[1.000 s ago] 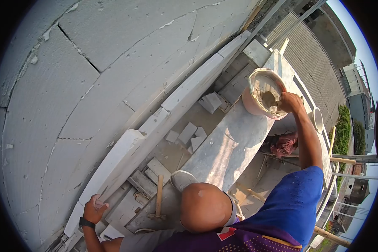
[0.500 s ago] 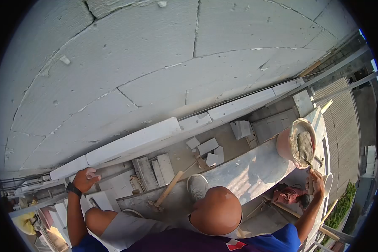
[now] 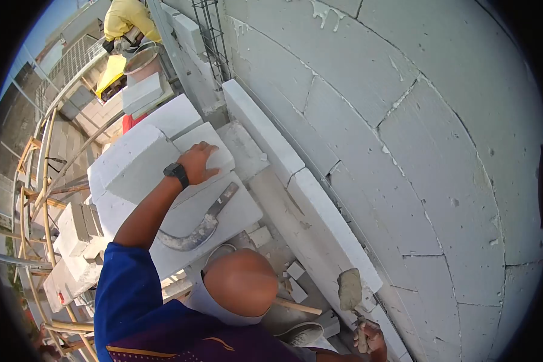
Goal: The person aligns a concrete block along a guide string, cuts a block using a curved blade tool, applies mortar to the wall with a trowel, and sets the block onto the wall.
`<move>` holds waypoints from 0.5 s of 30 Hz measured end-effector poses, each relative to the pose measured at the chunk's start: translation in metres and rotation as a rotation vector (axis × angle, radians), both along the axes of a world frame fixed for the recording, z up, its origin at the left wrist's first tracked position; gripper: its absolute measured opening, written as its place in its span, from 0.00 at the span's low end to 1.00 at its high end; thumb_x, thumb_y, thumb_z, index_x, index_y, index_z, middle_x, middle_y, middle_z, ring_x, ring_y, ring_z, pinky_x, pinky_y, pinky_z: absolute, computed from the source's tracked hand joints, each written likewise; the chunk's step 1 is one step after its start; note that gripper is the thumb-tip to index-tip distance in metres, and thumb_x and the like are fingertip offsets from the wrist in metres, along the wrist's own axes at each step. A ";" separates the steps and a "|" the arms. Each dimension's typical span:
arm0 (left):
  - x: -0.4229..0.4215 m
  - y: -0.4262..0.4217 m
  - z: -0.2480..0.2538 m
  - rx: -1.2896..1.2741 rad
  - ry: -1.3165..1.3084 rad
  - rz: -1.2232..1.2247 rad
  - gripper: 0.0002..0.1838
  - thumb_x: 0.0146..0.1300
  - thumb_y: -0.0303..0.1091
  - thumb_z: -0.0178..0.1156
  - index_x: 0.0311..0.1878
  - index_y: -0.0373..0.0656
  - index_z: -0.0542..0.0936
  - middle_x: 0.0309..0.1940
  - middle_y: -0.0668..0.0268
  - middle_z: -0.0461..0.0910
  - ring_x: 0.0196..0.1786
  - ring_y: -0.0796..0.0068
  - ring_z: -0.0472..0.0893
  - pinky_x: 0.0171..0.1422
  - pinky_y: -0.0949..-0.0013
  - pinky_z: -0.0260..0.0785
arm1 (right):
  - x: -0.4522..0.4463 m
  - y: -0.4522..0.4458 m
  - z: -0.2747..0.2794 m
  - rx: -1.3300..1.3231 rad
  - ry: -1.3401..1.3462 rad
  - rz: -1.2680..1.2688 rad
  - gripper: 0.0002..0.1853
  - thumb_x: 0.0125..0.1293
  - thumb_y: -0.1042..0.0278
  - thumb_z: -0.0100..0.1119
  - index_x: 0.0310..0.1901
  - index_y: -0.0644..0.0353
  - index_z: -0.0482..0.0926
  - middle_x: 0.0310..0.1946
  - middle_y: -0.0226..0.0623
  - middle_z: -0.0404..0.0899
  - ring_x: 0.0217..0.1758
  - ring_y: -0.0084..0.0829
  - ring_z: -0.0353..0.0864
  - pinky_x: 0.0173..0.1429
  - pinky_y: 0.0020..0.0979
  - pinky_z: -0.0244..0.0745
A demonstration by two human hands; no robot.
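Observation:
My left hand [image 3: 198,163], with a black watch on the wrist, rests with its fingers apart on a white block [image 3: 220,149] among other large white blocks. Just below it, a curved, mortar-smeared tool [image 3: 199,228] lies on a flat white block [image 3: 241,205]. At the lower right, my right hand [image 3: 370,339] is closed round the handle of a trowel [image 3: 350,291]. Grey mortar covers the trowel's blade, which is beside the low row of white blocks [image 3: 326,211] along the wall.
A co-worker in yellow [image 3: 125,21] bends near a bucket [image 3: 143,65] at the upper left. Scaffold poles [image 3: 47,187] run down the left. A rebar cage [image 3: 210,39] stands by the block wall [image 3: 416,157]. A wooden handle [image 3: 298,306] shows below.
The view has swung towards the white blocks and the co-worker in yellow. My right hand has moved from the mortar bucket with the loaded trowel; my left hand now touches a block.

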State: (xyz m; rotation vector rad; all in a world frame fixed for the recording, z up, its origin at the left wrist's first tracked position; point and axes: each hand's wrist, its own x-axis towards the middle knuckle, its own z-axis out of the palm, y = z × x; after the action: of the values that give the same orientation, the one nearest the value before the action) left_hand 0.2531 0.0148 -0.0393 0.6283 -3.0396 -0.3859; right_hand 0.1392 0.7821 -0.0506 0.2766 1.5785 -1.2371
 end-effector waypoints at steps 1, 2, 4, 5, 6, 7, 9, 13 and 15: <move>0.002 0.002 -0.015 0.029 0.016 0.017 0.42 0.62 0.55 0.73 0.72 0.40 0.72 0.70 0.45 0.72 0.71 0.45 0.74 0.75 0.47 0.68 | -0.025 -0.050 0.002 -0.036 0.007 0.070 0.19 0.75 0.50 0.63 0.47 0.61 0.80 0.24 0.38 0.81 0.20 0.31 0.80 0.26 0.31 0.76; 0.002 0.003 -0.028 0.055 0.034 0.034 0.44 0.62 0.55 0.73 0.75 0.41 0.70 0.74 0.44 0.69 0.74 0.43 0.71 0.78 0.45 0.65 | -0.046 -0.097 0.002 -0.039 -0.027 0.105 0.20 0.74 0.52 0.65 0.52 0.63 0.81 0.26 0.39 0.82 0.22 0.31 0.81 0.30 0.31 0.77; -0.004 0.006 -0.051 -0.056 0.096 0.077 0.49 0.61 0.58 0.73 0.79 0.43 0.65 0.78 0.44 0.62 0.80 0.42 0.63 0.82 0.42 0.57 | -0.085 -0.188 -0.005 -0.098 0.011 0.242 0.20 0.75 0.52 0.64 0.53 0.63 0.81 0.27 0.39 0.82 0.23 0.31 0.82 0.30 0.31 0.77; -0.007 0.004 -0.059 -0.119 0.121 0.096 0.52 0.61 0.59 0.72 0.81 0.44 0.62 0.80 0.44 0.59 0.82 0.42 0.59 0.85 0.40 0.52 | -0.097 -0.241 -0.005 -0.111 0.043 0.295 0.20 0.75 0.52 0.64 0.53 0.63 0.81 0.27 0.38 0.82 0.24 0.30 0.81 0.30 0.31 0.77; -0.009 0.001 -0.068 -0.099 0.117 0.144 0.53 0.60 0.60 0.72 0.82 0.45 0.61 0.81 0.45 0.57 0.84 0.42 0.56 0.86 0.39 0.48 | -0.107 -0.291 -0.009 -0.147 0.063 0.299 0.20 0.75 0.53 0.64 0.53 0.63 0.81 0.27 0.38 0.82 0.24 0.30 0.81 0.30 0.31 0.77; -0.010 -0.002 -0.076 -0.078 0.109 0.191 0.54 0.60 0.61 0.72 0.83 0.46 0.59 0.82 0.46 0.55 0.85 0.43 0.53 0.87 0.38 0.44 | -0.115 -0.340 -0.014 -0.184 0.079 0.302 0.19 0.75 0.53 0.65 0.53 0.63 0.81 0.27 0.38 0.82 0.25 0.30 0.81 0.29 0.30 0.77; -0.014 -0.007 -0.086 -0.068 0.088 0.249 0.56 0.59 0.61 0.71 0.84 0.48 0.57 0.84 0.47 0.52 0.87 0.45 0.49 0.88 0.37 0.39 | -0.126 -0.433 -0.037 -0.232 0.143 0.240 0.16 0.74 0.56 0.66 0.52 0.61 0.81 0.27 0.37 0.82 0.23 0.29 0.81 0.28 0.30 0.76; -0.016 -0.008 -0.078 -0.044 0.063 0.274 0.55 0.59 0.59 0.71 0.85 0.49 0.57 0.85 0.49 0.51 0.87 0.48 0.48 0.88 0.38 0.37 | -0.145 -0.615 -0.079 -0.368 0.273 0.187 0.09 0.73 0.63 0.64 0.49 0.57 0.82 0.26 0.35 0.81 0.19 0.26 0.77 0.25 0.30 0.73; -0.017 -0.012 -0.076 -0.007 0.065 0.275 0.54 0.59 0.57 0.71 0.85 0.49 0.58 0.85 0.49 0.51 0.87 0.48 0.48 0.88 0.37 0.37 | -0.151 -0.699 -0.091 -0.385 0.362 0.174 0.08 0.73 0.64 0.63 0.47 0.58 0.83 0.26 0.33 0.80 0.19 0.25 0.76 0.23 0.30 0.71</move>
State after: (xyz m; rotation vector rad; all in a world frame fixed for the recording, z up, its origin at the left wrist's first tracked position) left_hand 0.2366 0.0033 -0.1154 0.9948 -2.8363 -0.3778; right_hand -0.0114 0.0830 -0.1414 -0.3416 1.5815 -1.4767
